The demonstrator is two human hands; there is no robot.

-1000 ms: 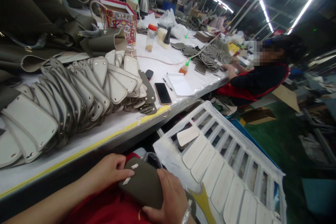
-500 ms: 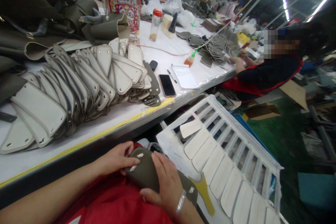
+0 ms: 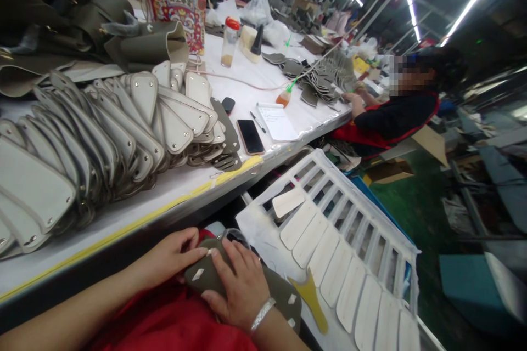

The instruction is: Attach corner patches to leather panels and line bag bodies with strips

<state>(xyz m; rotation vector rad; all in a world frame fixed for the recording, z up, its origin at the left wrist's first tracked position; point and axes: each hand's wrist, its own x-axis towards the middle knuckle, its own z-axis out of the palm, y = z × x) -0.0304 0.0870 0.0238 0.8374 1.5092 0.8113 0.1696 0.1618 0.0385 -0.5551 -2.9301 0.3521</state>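
An olive-brown leather panel (image 3: 214, 279) with small white patches lies over my lap, its right end reaching past my right wrist. My left hand (image 3: 179, 255) grips its upper left edge, thumb on top and fingers curled, partly hidden. Across the panel's face lies my right hand (image 3: 242, 285), fingers spread. The right index fingertip meets the left thumb beside a white patch. Right of the panel, a yellow flat tool (image 3: 310, 299) with a widened end rests on the white slatted rack (image 3: 257, 225).
White rounded strips (image 3: 323, 252) line the rack. Pale panels with metal studs (image 3: 181, 126) are heaped on the table, beside a phone (image 3: 250, 136), a notepad (image 3: 278, 122) and an orange-filled bottle (image 3: 284, 98). A co-worker (image 3: 391, 115) sits further along the table.
The view has shifted, moving the table and rack leftward in the picture. My right hand has slid along the panel so its index finger reaches the white patch by my left thumb.
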